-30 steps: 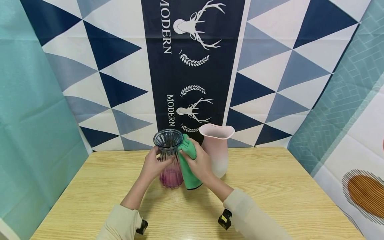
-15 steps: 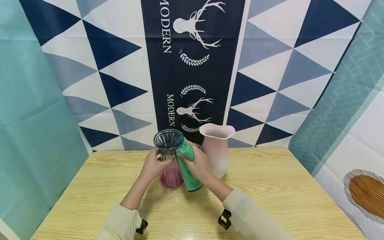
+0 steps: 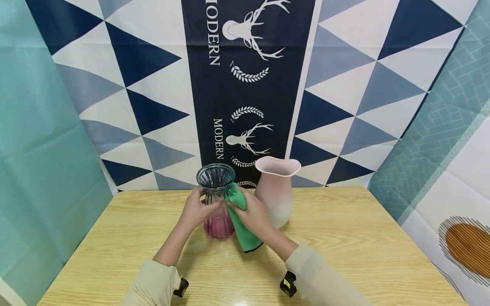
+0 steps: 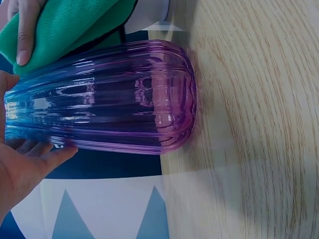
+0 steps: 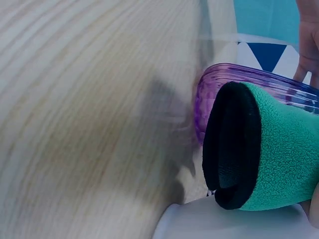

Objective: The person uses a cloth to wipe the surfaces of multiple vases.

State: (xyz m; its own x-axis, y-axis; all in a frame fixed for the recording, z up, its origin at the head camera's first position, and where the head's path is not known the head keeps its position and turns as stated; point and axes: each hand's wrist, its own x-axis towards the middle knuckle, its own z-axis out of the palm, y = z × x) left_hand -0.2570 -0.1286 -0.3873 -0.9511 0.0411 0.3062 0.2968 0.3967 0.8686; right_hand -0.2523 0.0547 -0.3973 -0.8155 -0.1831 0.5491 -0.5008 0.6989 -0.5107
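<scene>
A ribbed glass vase (image 3: 219, 225), blue at the flared rim and pink-purple at the base, stands upright on the table. My left hand (image 3: 195, 209) grips its narrow neck from the left, thumb across the front. In my right hand (image 3: 255, 214) is a bunched green cloth (image 3: 245, 233) with a dark edge, held against the vase's right side near the neck. The left wrist view shows the ribbed glass vase (image 4: 124, 99) with the green cloth (image 4: 70, 30) touching its upper part. From the right wrist, the loose end of the cloth (image 5: 284, 149) hangs as an open fold.
A pink-to-white vase (image 3: 276, 191) with a wavy rim stands just right of and behind the right hand. The wooden table (image 3: 337, 246) meets a patterned backdrop (image 3: 245, 93) at its back edge. A teal cloth wall (image 3: 42, 161) rises on the left.
My right hand and the green cloth have slid slightly down along the vase's side. The cloth's loose end has swung a little right and toward me. The left hand keeps its grip.
</scene>
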